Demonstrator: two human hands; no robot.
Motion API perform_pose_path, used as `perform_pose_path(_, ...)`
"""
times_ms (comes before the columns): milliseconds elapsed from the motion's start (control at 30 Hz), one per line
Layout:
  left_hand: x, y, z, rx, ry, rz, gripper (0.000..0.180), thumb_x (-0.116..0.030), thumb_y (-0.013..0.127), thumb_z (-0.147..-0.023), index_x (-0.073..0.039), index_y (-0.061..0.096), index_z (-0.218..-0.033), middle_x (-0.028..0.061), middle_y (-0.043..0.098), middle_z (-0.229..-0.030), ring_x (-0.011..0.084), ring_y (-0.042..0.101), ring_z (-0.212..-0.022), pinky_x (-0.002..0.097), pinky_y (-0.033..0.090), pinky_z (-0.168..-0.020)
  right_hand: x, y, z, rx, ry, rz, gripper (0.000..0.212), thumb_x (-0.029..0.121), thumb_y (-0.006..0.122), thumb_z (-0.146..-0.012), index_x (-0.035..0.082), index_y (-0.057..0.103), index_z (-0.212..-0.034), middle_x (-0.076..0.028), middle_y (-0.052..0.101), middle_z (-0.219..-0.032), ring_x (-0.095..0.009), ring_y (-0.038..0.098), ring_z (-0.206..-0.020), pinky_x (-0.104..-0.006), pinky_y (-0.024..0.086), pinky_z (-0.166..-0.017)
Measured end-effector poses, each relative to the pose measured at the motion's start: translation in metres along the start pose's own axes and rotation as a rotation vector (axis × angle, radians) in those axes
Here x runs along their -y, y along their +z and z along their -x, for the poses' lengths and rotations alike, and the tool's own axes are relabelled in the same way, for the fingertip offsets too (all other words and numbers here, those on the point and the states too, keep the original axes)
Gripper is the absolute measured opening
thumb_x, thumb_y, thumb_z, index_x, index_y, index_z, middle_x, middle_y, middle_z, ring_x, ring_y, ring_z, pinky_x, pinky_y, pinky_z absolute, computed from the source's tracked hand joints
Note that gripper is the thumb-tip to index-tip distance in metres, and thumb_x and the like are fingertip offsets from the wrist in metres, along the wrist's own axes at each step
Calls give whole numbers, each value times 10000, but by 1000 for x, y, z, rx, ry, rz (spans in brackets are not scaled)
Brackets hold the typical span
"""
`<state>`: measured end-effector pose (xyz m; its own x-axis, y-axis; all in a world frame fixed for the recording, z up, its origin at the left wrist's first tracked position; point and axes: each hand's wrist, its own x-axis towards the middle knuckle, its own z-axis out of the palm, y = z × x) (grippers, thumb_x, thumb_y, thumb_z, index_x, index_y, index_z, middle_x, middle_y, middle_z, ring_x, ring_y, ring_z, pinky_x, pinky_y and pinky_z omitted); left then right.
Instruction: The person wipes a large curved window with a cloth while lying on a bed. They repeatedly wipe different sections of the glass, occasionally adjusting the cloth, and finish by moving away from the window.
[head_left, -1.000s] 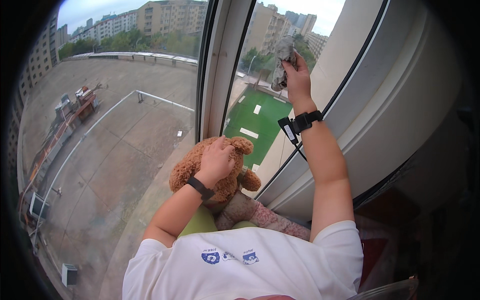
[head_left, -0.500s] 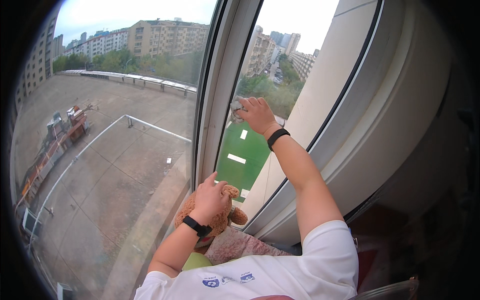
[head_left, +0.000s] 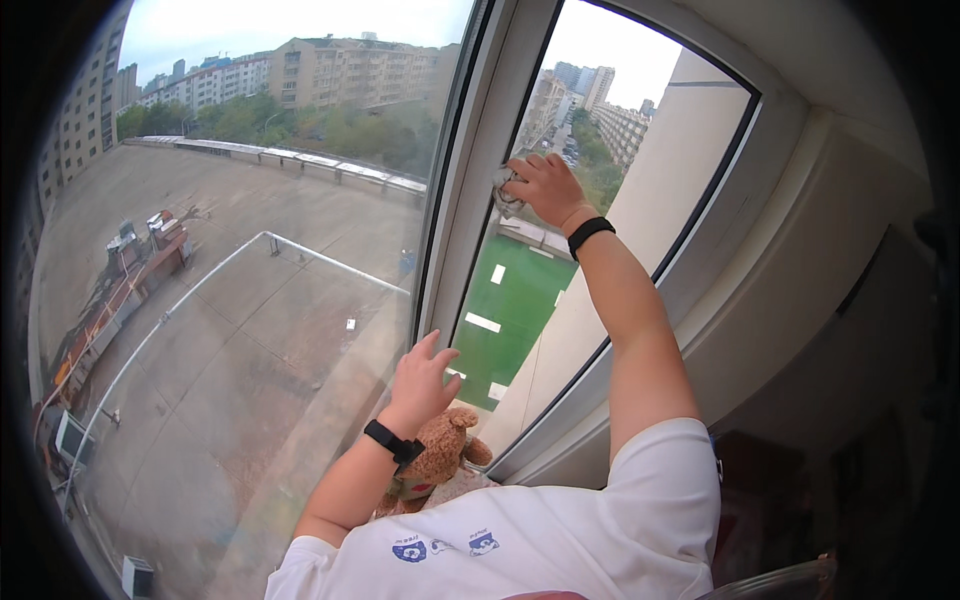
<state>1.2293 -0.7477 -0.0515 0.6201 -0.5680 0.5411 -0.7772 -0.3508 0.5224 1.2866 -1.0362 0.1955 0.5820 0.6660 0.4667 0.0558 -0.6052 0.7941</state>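
Observation:
My right hand [head_left: 548, 190] is closed on a crumpled grey-white cloth [head_left: 507, 192], pressed to the narrow window pane [head_left: 610, 205] near its left edge. The fingers bend over the cloth and cover part of it. Lower down, my left hand [head_left: 424, 378] holds nothing; its fingers are spread, and the fingertips are at the white window frame [head_left: 455, 220]. Just below that hand sits a brown plush teddy bear [head_left: 440, 450], partly hidden by my left wrist and shirt.
Left of the frame post is a large window pane [head_left: 300, 220] with a flat roof and white pipe beyond it. A pinkish cloth [head_left: 465, 485] lies beside the bear. The wall [head_left: 800, 250] curves away on my right.
My right hand and the cloth have moved a little higher on the pane. My left hand has lifted off the bear's head, its fingers now more spread. The view has shifted slightly.

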Motion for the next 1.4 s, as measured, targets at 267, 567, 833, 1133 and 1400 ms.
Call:
perform_pose_path(267, -20, -28, -29, -14, 98, 11, 369, -243, 696, -810, -116, 665, -1155, 249, 482, -1408, 383, 504, -1260, 482, 430, -1006, -86, -58, -57, 29, 244, 200, 298, 100, 615, -827, 285, 740, -1024, 32, 628, -1148, -183, 585, -988, -351, 431, -795)
perform_pose_path(567, -7, -16, -31, 23, -8, -2, 377, -237, 706, -798, -132, 684, -1160, 232, 487, -1413, 375, 494, -1278, 477, 402, -1050, -155, -78, -81, -291, 341, 396, 250, 112, 624, -807, 272, 718, -975, 25, 616, -1053, -194, 574, -980, -392, 439, -815)
perform_pose_path(833, -35, -4, -58, -5, -6, 7, 367, -210, 716, -781, -120, 684, -1135, 229, 489, -1407, 388, 507, -1256, 477, 425, -1021, -207, -94, -60, -315, 432, 523, 371, 118, 646, -817, 313, 718, -1124, 24, 605, -1097, -194, 538, -1120, -418, 398, -910)
perform_pose_path(1133, -77, 19, -70, 15, 88, 6, 369, -199, 706, -789, -107, 675, -1145, 231, 498, -1395, 397, 533, -1219, 475, 437, -1010, -219, -136, 45, -432, 426, 597, 213, 147, 633, -806, 216, 722, -987, 4, 564, -842, -217, 561, -874, -396, 403, -727)
perform_pose_path(1400, -111, 26, -55, 58, 160, -37, 365, -211, 698, -802, -119, 665, -1154, 216, 496, -1403, 373, 529, -1234, 458, 432, -1016, -183, -135, 107, -214, 643, 488, 348, 119, 609, -862, 238, 686, -1180, -58, 581, -936, -290, 582, -898, -473, 452, -761)
